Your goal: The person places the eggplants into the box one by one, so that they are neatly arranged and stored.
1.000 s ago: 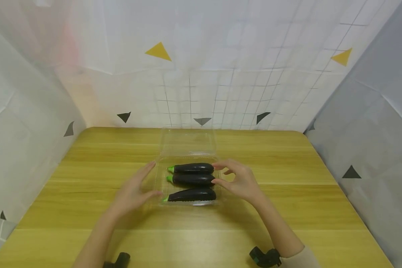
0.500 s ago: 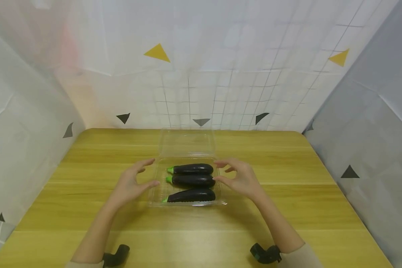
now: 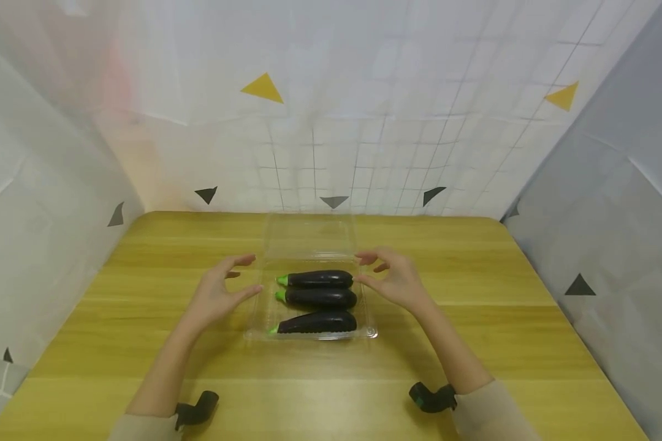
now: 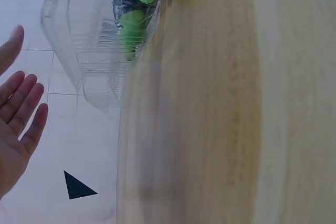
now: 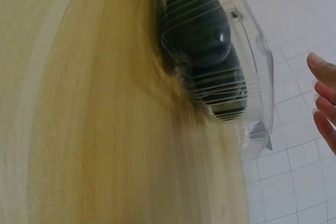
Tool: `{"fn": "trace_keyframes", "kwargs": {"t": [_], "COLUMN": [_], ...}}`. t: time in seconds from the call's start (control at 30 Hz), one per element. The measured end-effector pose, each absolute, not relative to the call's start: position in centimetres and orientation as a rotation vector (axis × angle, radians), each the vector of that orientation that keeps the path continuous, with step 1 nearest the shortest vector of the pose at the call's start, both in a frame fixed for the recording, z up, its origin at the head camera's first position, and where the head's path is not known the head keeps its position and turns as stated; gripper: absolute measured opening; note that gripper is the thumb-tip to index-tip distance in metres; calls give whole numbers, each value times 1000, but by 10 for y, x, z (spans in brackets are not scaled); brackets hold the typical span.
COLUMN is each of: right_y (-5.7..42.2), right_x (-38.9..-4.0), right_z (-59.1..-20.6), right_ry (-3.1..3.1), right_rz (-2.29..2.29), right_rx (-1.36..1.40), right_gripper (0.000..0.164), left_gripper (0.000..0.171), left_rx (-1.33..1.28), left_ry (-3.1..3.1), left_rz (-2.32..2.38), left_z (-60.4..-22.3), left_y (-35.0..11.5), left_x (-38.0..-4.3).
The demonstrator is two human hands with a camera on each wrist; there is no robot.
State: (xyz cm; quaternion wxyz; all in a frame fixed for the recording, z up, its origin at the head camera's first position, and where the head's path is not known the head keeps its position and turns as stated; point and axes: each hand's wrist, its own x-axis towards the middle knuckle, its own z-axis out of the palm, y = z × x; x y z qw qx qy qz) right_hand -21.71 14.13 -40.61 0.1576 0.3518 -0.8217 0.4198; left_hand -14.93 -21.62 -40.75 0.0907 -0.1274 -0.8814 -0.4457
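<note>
A clear plastic clamshell container (image 3: 371, 332) lies on the table with its lid (image 3: 311, 237) folded back toward the wall. Three eggplants lie side by side in its base: a back eggplant (image 3: 321, 279), a middle eggplant (image 3: 320, 298) and a front eggplant (image 3: 320, 322), their green stems to the left. My left hand (image 3: 214, 297) is held at the container's left side, thumb and fingers spread apart, nothing between them. Opposite, at the right side, my right hand (image 3: 396, 280) hovers with relaxed fingers and holds nothing. Both wrist views show the left hand (image 4: 18, 121) and right hand (image 5: 326, 100) apart from the container walls.
The wooden table (image 3: 320, 392) runs back to a white sheet wall (image 3: 331, 135) with triangles and grid lines. Sheets also stand at the left and right. A black wrist camera (image 3: 198, 409) sits on the left wrist, another wrist camera (image 3: 433, 398) on the right.
Both hands have shifted back along the container's sides, toward the lid, and drawn off the base a little. The eggplants and the folded-back lid stay where they were.
</note>
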Motion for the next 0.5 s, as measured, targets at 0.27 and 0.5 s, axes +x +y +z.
{"fn": "trace_keyframes", "kwargs": {"t": [0.27,0.5], "right_y": [142,144], "right_x": [-220,-225], "right_z": [-408,-411], "right_ry": [-2378,-2407], "right_rz": [1198,1197], "right_rx": [962,936], "right_gripper": [41,41], "left_gripper": [62,62], "left_rx": [-363,-368], "left_ry": [-2631,-2620], "left_rz": [-1354,-1383], "left_z": [-412,-418], "left_y": [-216,-219], "left_x": [-160,-169]}}
